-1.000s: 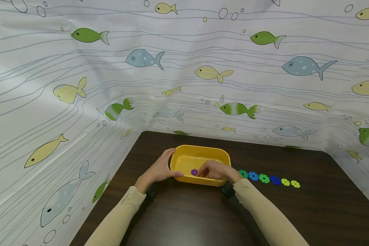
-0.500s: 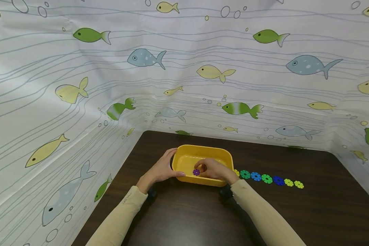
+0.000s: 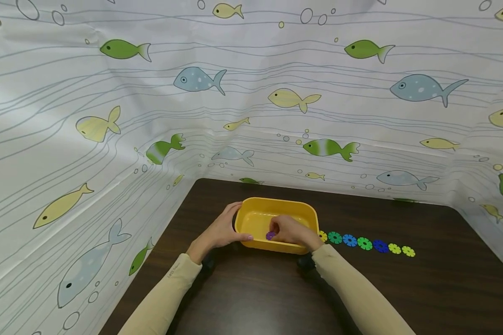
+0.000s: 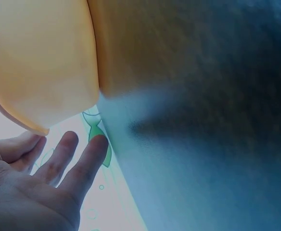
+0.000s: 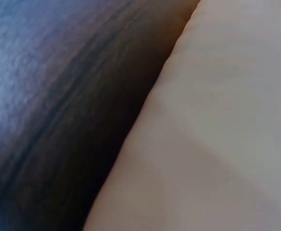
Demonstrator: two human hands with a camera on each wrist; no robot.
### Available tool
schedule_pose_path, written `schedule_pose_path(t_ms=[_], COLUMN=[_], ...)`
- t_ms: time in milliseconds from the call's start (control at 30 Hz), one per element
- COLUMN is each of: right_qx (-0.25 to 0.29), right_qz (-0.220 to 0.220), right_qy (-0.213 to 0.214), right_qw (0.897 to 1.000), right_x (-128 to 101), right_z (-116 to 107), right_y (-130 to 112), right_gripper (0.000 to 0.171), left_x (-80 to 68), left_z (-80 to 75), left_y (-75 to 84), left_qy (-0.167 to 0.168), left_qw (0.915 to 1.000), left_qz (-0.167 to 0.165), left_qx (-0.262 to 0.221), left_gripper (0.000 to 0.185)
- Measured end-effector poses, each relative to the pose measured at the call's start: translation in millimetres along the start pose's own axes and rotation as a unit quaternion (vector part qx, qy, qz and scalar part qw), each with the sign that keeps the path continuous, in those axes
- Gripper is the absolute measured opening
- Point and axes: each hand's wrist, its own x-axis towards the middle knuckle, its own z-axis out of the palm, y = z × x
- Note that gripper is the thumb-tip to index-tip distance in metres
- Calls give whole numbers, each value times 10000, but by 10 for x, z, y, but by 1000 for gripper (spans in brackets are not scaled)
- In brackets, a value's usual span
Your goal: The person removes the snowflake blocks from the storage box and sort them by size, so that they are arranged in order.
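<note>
A yellow plastic tub [image 3: 276, 203] stands on the dark wooden table [image 3: 255, 298]. My left hand [image 3: 221, 231] rests against the tub's left end, thumb along the front wall. In the left wrist view its fingers [image 4: 66, 156] lie straight beside the tub [image 4: 39, 62]. My right hand [image 3: 291, 231] reaches into the tub and pinches a purple flower-shaped disc [image 3: 270, 236] low inside, near the front wall. The right wrist view is a close blur and shows no fingers.
A row of several flower-shaped discs [image 3: 364, 243], yellow, green and blue, lies on the table to the right of the tub. A fish-patterned sheet [image 3: 109, 139] walls in the table at the back and on both sides.
My right hand has lowered the purple disc a little deeper into the tub. The left hand has stayed on the tub.
</note>
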Motion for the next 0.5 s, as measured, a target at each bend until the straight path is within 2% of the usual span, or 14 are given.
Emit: schedule_pose_path(t_ms=[233,500], right_qx=[-298,-299], right_qz=[-44,-281], right_qy=[67,-187], right_qw=[9995,9990], right_x=[14,-2], right_z=[28,-14], right_y=[-20,9], right_gripper=[24,29], left_x=[-15,-31], left_z=[-4,-9], left_y=[16,21], left_qy=[3,36], left_qw=[10000,10000], left_qz=[4,-54], left_qx=[-58,-3], left_gripper=[103,105])
